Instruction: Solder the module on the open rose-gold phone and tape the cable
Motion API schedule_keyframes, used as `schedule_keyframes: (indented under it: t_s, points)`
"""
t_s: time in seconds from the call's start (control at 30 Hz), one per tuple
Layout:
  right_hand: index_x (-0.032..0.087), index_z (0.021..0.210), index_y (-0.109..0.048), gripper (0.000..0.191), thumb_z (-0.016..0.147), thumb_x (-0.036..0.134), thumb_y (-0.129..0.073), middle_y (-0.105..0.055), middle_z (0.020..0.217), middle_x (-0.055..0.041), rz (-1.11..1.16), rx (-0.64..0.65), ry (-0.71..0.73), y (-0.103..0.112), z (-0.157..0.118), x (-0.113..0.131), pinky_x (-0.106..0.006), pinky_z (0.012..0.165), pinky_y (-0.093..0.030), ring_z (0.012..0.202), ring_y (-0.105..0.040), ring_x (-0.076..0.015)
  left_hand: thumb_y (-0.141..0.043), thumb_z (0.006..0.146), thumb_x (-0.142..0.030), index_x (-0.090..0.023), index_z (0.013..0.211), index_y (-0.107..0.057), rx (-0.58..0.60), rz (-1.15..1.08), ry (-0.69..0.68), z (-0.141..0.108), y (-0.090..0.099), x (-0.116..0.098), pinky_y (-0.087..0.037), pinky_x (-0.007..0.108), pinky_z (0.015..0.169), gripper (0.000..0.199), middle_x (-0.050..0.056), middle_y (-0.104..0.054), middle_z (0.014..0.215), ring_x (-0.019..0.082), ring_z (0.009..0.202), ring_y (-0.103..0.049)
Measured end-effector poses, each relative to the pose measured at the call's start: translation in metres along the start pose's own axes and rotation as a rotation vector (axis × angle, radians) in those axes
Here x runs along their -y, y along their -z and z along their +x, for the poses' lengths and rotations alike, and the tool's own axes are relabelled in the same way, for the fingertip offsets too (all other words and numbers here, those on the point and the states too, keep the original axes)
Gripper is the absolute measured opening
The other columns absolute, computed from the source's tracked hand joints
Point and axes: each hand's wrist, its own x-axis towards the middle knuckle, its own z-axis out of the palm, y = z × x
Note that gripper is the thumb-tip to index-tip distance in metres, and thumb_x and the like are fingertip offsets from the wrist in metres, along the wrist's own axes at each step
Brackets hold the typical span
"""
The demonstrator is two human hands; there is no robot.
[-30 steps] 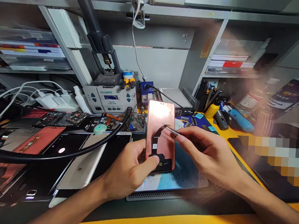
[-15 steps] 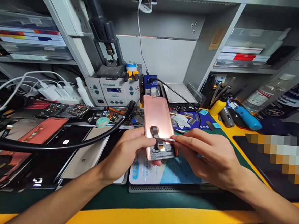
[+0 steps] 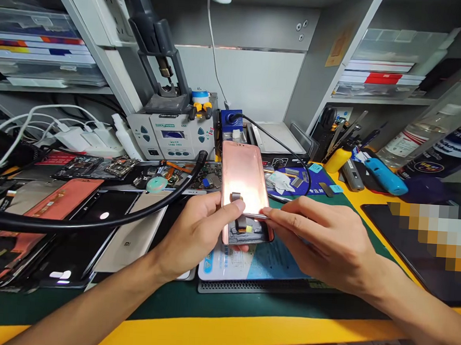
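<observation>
My left hand (image 3: 201, 224) grips a phone screen panel (image 3: 243, 165) with a shiny copper-coloured back, tilted up in front of me. My left thumb presses on its back beside a dark folded flex cable (image 3: 242, 225) near the lower end. Below the copper area lies a dark grey strip. My right hand (image 3: 324, 233) is at the panel's right edge, its thumb and forefinger pinching a thin metal tool (image 3: 255, 215) that looks like tweezers. The tool lies across the panel, close to the cable. Under the panel is a blue and white pad (image 3: 275, 264).
A hot-air station (image 3: 174, 135) stands behind, its black hose (image 3: 129, 229) curving across the left side. Several phone panels, including a black one (image 3: 82, 231), lie at left. A yellow bottle (image 3: 338, 158) and tools stand back right.
My left thumb has moved slightly up and over the upper part of the flex cable. The metal tool has shifted a little, with less of it showing. The camera view has shifted slightly.
</observation>
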Motion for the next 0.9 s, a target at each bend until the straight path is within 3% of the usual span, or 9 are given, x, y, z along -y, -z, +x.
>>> schedule_keyframes:
  t_s: [0.2,0.4,0.57,0.67,0.77,0.9]
  points:
    - [0.012,0.122,-0.077,0.021,0.102,0.011,-0.071,-0.076,0.088,-0.0078,0.032,0.005,-0.037,0.002,0.003,0.001,-0.030,0.055,-0.043,0.063,-0.062,-0.0152,-0.082,0.088,-0.057,-0.016,0.090,-0.076,-0.046,0.017,0.005,-0.001,0.002,0.000,-0.060,0.028,0.056,0.042,0.005,-0.078,0.076,0.019,0.060,-0.071]
    - [0.015,0.105,-0.082,0.012,0.100,0.015,-0.071,-0.075,0.076,-0.0042,0.311,0.066,-0.262,0.014,0.013,0.006,-0.027,0.055,-0.047,0.059,-0.061,-0.0132,-0.082,0.088,-0.061,-0.015,0.090,-0.073,-0.059,0.040,-0.005,-0.001,0.002,0.001,-0.060,0.027,0.055,0.046,0.009,-0.080,0.084,0.019,0.063,-0.073]
    - [0.019,0.085,-0.082,0.024,0.100,0.033,-0.070,-0.070,0.062,0.0004,0.460,0.255,-0.558,0.023,0.020,0.007,-0.024,0.041,-0.036,0.050,-0.053,-0.0115,-0.081,0.089,-0.061,-0.017,0.085,-0.069,-0.058,0.055,-0.023,-0.001,0.001,-0.001,-0.057,0.022,0.051,0.046,0.005,-0.077,0.074,0.016,0.055,-0.071]
    - [0.020,0.084,-0.083,0.033,0.102,0.044,-0.068,-0.067,0.060,0.0000,0.540,0.387,-0.677,0.023,0.019,0.006,-0.026,0.041,-0.035,0.049,-0.050,-0.0127,-0.080,0.089,-0.061,-0.017,0.084,-0.070,-0.057,0.066,-0.016,-0.002,0.000,-0.001,-0.057,0.022,0.052,0.045,0.004,-0.077,0.073,0.016,0.056,-0.072]
    - [0.020,0.091,-0.083,0.029,0.105,0.040,-0.068,-0.074,0.069,-0.0017,0.494,0.370,-0.590,0.021,0.014,0.006,-0.027,0.047,-0.041,0.055,-0.059,-0.0143,-0.078,0.091,-0.060,-0.016,0.081,-0.069,-0.067,0.098,-0.016,-0.003,0.000,-0.001,-0.057,0.022,0.055,0.045,0.005,-0.076,0.068,0.016,0.057,-0.072]
    - [0.014,0.101,-0.079,0.007,0.100,0.017,-0.072,-0.072,0.071,-0.0021,0.196,0.087,-0.150,0.013,0.009,0.004,-0.030,0.051,-0.040,0.054,-0.057,-0.0124,-0.076,0.092,-0.058,-0.017,0.077,-0.066,-0.072,0.119,-0.019,-0.003,0.000,-0.001,-0.055,0.022,0.054,0.046,0.006,-0.074,0.063,0.016,0.056,-0.071]
